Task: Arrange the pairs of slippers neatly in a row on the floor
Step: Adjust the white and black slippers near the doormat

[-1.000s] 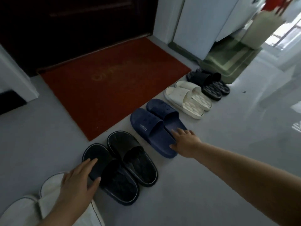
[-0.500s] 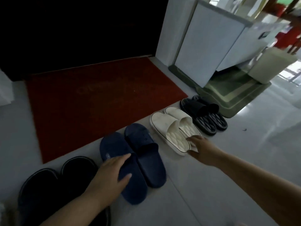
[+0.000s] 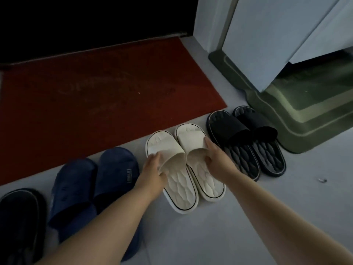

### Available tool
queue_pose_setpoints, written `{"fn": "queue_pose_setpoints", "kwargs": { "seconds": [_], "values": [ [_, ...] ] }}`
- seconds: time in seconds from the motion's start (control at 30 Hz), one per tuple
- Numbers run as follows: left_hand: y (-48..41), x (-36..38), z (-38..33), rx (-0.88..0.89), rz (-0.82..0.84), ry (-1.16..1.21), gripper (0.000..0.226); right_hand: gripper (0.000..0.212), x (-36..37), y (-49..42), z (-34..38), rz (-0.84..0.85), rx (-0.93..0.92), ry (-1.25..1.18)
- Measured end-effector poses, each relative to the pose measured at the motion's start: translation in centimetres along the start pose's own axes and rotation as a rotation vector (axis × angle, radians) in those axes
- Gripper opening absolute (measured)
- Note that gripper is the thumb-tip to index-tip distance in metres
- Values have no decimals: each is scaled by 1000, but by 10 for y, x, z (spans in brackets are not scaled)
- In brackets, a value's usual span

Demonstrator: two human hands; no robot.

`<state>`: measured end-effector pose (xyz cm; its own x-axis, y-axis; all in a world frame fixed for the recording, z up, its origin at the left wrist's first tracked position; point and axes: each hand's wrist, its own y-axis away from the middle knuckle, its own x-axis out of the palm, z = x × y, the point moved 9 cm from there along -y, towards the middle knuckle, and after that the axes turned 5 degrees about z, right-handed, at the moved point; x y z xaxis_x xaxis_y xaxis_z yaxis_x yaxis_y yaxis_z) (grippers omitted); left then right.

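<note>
**First:** What's different from half a second ago?

**Second:** The left hand point(image 3: 152, 175) has come off the navy pair point(image 3: 95, 184) and joined the right hand point(image 3: 217, 161) on the cream slippers point(image 3: 180, 188). Before, the right hand only touched one cream heel. Now each hand has a slipper.

**First:** What are they like?

**Second:** Chunky, rounded slides that look like moulded foam. Each has a broad smooth strap, a footbed quilted in wavy ridges and a thin dark line round the sole. They lie touching, side by side on the pale grey floor point(image 3: 238, 226), toes towards a coarse red doormat point(image 3: 95, 102). The navy pair is to their left. A black pair point(image 3: 246, 142) with the same quilted footbeds is to their right, just beside a ridged green mat point(image 3: 305, 121).

**First:** And the grip?

**Second:** Each grip is closed on a strap. The left fingers curl round the left strap's outer edge, with the thumb at its opening. The right fingers lie over the right strap, thumb beneath its rim. I can't tell whether either sole is lifted.
</note>
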<state>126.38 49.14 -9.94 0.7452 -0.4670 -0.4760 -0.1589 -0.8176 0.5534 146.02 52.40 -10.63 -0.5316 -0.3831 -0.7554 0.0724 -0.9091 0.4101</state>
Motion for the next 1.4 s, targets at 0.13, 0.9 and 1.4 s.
{"fn": "queue_pose_setpoints", "kwargs": {
  "seconds": [0.13,0.9,1.4],
  "values": [
    [5,4,9,-20,-55,13,67,61,1,0,1,18,-59,-23],
    [7,9,11,-145,-294,86,64,65,5,7,3,46,-54,-58],
    [6,8,13,-85,-218,45,73,70,8,5,-1,8,-44,-86]
  ]
}}
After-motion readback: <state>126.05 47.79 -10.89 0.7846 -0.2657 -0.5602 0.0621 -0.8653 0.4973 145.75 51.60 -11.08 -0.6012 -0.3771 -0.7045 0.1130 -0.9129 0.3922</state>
